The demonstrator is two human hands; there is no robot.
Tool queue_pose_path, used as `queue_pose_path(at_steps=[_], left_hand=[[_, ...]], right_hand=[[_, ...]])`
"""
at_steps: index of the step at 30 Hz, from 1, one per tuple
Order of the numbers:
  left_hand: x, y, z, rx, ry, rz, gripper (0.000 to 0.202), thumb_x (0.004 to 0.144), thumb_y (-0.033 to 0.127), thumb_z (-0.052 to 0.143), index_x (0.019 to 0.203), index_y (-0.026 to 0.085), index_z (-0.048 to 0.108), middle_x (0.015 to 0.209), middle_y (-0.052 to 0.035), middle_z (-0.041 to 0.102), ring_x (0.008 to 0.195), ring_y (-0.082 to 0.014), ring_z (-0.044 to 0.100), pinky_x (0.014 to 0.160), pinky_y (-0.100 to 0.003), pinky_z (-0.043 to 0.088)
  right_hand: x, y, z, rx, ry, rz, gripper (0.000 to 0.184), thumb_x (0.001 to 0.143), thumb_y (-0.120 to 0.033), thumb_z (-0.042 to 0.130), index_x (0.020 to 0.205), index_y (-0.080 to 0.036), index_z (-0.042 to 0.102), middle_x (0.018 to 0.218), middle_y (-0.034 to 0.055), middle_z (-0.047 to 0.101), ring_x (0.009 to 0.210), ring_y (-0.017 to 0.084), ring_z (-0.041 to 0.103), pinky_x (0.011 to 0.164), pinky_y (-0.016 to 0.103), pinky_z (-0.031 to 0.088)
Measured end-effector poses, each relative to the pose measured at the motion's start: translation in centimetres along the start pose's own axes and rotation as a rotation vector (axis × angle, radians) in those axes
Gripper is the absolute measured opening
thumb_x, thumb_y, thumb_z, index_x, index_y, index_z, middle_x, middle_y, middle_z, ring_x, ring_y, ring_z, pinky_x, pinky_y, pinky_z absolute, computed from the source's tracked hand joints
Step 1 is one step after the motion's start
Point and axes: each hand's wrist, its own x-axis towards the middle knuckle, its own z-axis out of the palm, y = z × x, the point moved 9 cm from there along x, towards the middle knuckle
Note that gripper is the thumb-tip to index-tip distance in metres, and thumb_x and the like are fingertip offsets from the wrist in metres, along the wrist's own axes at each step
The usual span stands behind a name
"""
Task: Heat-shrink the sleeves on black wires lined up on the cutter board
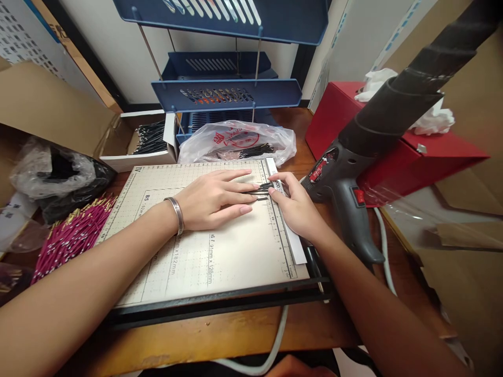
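Note:
My left hand (208,201), with a metal bracelet on its wrist, lies flat on the cream gridded board of a paper trimmer (239,256). Its fingers stretch rightward over several thin black wires (262,198) lying near the board's right edge. My right hand (295,209) is at that edge, thumb and index finger closing on the wire ends from the right. Part of the wires is hidden under my left fingers. A white paper strip (294,243) with printed digits runs along the right edge, partly beneath my right hand.
A black heat gun (346,173) stands to the right, before a red box (338,110). Behind the board are a plastic bag (236,137), a white carton (137,159) of black wires and a blue rack (228,94). Magenta wires (74,235) lie left. A cable (275,345) hangs in front.

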Motion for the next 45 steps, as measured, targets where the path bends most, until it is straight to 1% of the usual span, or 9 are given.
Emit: queue_pose_path(at_steps=[5, 8, 11, 18, 23, 27, 32, 38, 45], left_hand=[[0.3, 0.2, 1.2, 0.108, -0.046, -0.023, 0.049, 0.117, 0.045, 0.046, 0.147, 0.021, 0.075, 0.163, -0.0095, 0.062, 0.163, -0.0372, 0.047, 0.134, -0.059, 0.043], [0.5, 0.2, 1.7, 0.167, -0.043, -0.052, 0.052, 0.117, 0.049, 0.044, 0.152, 0.021, 0.071, 0.165, -0.0094, 0.061, 0.163, -0.0359, 0.046, 0.134, -0.058, 0.043], [0.5, 0.3, 1.6, 0.153, -0.039, -0.041, 0.051, 0.117, 0.047, 0.044, 0.153, 0.022, 0.070, 0.166, -0.0088, 0.060, 0.163, -0.0349, 0.047, 0.134, -0.056, 0.043], [0.3, 0.4, 0.4, 0.115, 0.030, -0.014, 0.045, 0.116, 0.040, 0.046, 0.145, 0.023, 0.077, 0.156, -0.0076, 0.069, 0.158, -0.0338, 0.054, 0.132, -0.056, 0.048], [0.3, -0.1, 1.2, 0.130, 0.009, -0.045, 0.051, 0.117, 0.044, 0.042, 0.149, 0.017, 0.073, 0.156, -0.0097, 0.069, 0.157, -0.0353, 0.054, 0.130, -0.057, 0.048], [0.5, -0.3, 1.6, 0.131, -0.001, -0.077, 0.054, 0.117, 0.047, 0.041, 0.152, 0.018, 0.070, 0.159, -0.0093, 0.067, 0.159, -0.0344, 0.052, 0.131, -0.056, 0.046], [0.8, -0.4, 1.9, 0.102, -0.106, -0.135, 0.057, 0.117, 0.051, 0.039, 0.158, 0.020, 0.065, 0.164, -0.0087, 0.062, 0.164, -0.0342, 0.044, 0.134, -0.057, 0.040], [1.3, -0.2, 2.2, 0.105, -0.140, -0.168, 0.061, 0.117, 0.052, 0.037, 0.161, 0.018, 0.062, 0.167, -0.0097, 0.058, 0.169, -0.0347, 0.036, 0.135, -0.057, 0.034], [1.4, 0.0, 2.6, 0.118, -0.158, -0.160, 0.063, 0.118, 0.052, 0.034, 0.163, 0.015, 0.059, 0.170, -0.0104, 0.055, 0.170, -0.0350, 0.034, 0.135, -0.058, 0.032]], right_hand=[[0.0, 0.1, 0.0, 0.006, 0.006, 0.015, 0.027, 0.088, -0.035, 0.058, 0.113, -0.026, 0.060, 0.129, 0.0090, 0.071, 0.129, 0.031, 0.062, 0.119, 0.052, 0.044], [0.0, 0.2, 0.1, 0.024, -0.007, 0.017, 0.033, 0.084, -0.033, 0.060, 0.116, -0.025, 0.058, 0.131, 0.0101, 0.069, 0.131, 0.032, 0.062, 0.120, 0.053, 0.042], [0.0, 0.2, 0.1, 0.031, -0.014, 0.012, 0.039, 0.080, -0.033, 0.063, 0.118, -0.026, 0.056, 0.136, 0.0111, 0.067, 0.135, 0.033, 0.060, 0.123, 0.055, 0.041], [0.0, 0.6, 0.2, 0.031, -0.021, 0.028, 0.042, 0.080, -0.035, 0.062, 0.121, -0.026, 0.054, 0.139, 0.0124, 0.066, 0.136, 0.035, 0.060, 0.124, 0.058, 0.041], [0.1, 0.8, 0.2, 0.033, -0.025, 0.039, 0.044, 0.079, -0.035, 0.059, 0.121, -0.025, 0.055, 0.139, 0.0131, 0.065, 0.137, 0.035, 0.059, 0.125, 0.058, 0.039], [0.0, 0.5, 0.1, 0.034, -0.021, 0.032, 0.044, 0.078, -0.035, 0.057, 0.121, -0.025, 0.056, 0.138, 0.0126, 0.066, 0.137, 0.034, 0.059, 0.125, 0.057, 0.039], [-0.2, 0.1, 0.1, 0.014, -0.025, 0.032, 0.045, 0.078, -0.037, 0.064, 0.121, -0.025, 0.055, 0.136, 0.0116, 0.066, 0.133, 0.033, 0.061, 0.122, 0.053, 0.042], [-0.3, 0.1, 0.2, 0.025, -0.033, 0.032, 0.047, 0.075, -0.031, 0.063, 0.121, -0.025, 0.055, 0.132, 0.0109, 0.066, 0.131, 0.033, 0.061, 0.121, 0.054, 0.042], [-0.2, 0.0, 0.1, 0.033, -0.028, 0.038, 0.049, 0.070, -0.029, 0.062, 0.119, -0.025, 0.055, 0.128, 0.0099, 0.066, 0.128, 0.033, 0.061, 0.120, 0.054, 0.042]])
